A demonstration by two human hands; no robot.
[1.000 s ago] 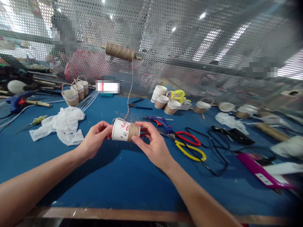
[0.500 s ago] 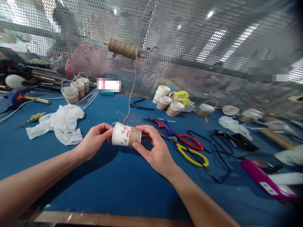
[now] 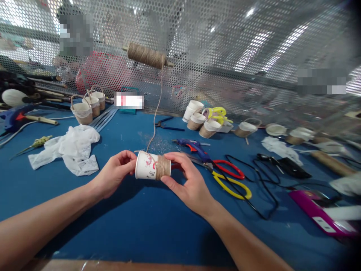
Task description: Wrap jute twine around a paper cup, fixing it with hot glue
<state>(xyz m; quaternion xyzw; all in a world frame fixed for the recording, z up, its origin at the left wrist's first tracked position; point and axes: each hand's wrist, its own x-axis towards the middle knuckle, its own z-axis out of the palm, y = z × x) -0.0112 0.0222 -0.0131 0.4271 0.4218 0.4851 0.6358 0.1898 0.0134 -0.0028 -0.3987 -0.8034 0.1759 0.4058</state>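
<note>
A white paper cup (image 3: pixel 144 168) with red and black print lies sideways between my two hands, above the blue table. Brown twine (image 3: pixel 163 167) is wound around its base half, on the right. My right hand (image 3: pixel 189 181) grips this wound end, thumb in front and fingers behind. At the cup's rim, my left hand (image 3: pixel 118 171) is closed, its fingertips partly hidden behind the rim. A strand of twine (image 3: pixel 155 124) runs from behind the cup up to a twine spool (image 3: pixel 146 55) on a rod at the perforated metal screen.
Scissors (image 3: pixel 228 182) with red and yellow handles lie right of my hands, beside a blue glue gun (image 3: pixel 194 146) and its black cord. White lace cloth (image 3: pixel 70 145) lies left. Several twine-wrapped cups (image 3: pixel 210 128) stand at the back. A purple power strip (image 3: pixel 313 210) sits far right.
The cup and both hands appear slightly lower and further right in view. Its print has shifted a little, as if the cup turned slightly. Both hands keep their hold.
</note>
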